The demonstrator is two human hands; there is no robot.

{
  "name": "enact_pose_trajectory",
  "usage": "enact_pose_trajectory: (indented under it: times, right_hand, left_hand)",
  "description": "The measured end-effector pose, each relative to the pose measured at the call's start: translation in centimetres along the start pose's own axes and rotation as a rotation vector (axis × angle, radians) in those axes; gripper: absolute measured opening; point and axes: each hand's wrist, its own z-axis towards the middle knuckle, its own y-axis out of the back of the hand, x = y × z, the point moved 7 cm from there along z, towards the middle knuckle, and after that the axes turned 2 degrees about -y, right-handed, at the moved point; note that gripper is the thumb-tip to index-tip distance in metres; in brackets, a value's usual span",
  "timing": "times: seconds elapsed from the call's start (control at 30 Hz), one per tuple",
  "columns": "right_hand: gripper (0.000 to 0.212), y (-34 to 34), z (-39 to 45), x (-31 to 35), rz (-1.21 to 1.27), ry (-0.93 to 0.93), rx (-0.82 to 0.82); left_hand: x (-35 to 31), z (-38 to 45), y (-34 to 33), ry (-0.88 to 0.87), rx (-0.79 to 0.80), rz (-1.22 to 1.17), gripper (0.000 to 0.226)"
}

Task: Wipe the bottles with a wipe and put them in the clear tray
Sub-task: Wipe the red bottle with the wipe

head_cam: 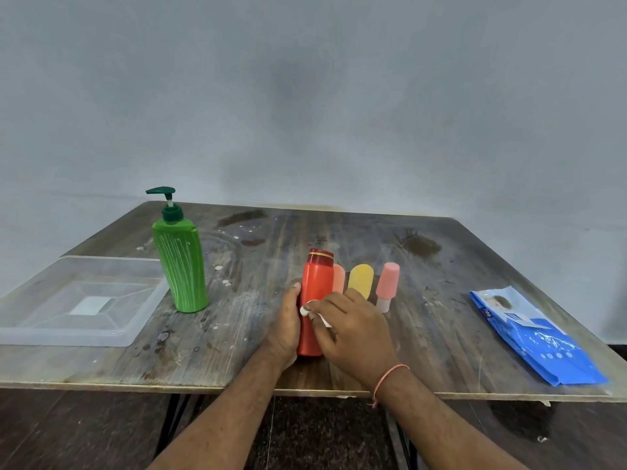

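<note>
A tall red bottle [316, 286] stands near the table's front edge. My left hand [286, 325] grips its left side. My right hand [353, 329] holds a white wipe [310, 308] against the bottle's front. Just behind stand a small peach bottle [339, 278], a yellow bottle [361, 279] and a pink bottle [387, 284]. A green pump bottle [181, 262] stands upright to the left. The clear tray [78, 334] lies at the far left, with nothing in it.
A blue pack of wipes [532, 337] lies at the right, near the table's front edge. The worn wooden table [237, 334] backs onto a grey wall. The tray's left side overhangs the table edge.
</note>
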Motion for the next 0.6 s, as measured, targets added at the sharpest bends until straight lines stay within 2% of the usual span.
enact_pose_trajectory:
  times: [0.23,0.47,0.6]
  right_hand:
    - [0.019,0.3,3.3,-1.4,-0.017,-0.115,-0.043]
    - [0.018,-0.5,-0.7,1.0,-0.041,0.052,0.085]
    - [0.018,-0.4,0.1,0.6,-0.055,0.023,0.044]
  left_hand:
    - [-0.3,-0.1,-0.3,-0.033,0.004,-0.062,0.055]
    - [-0.2,0.0,0.3,0.004,0.024,-0.042,0.066]
    - [-0.1,0.1,0.4,0.011,0.024,-0.052,0.067]
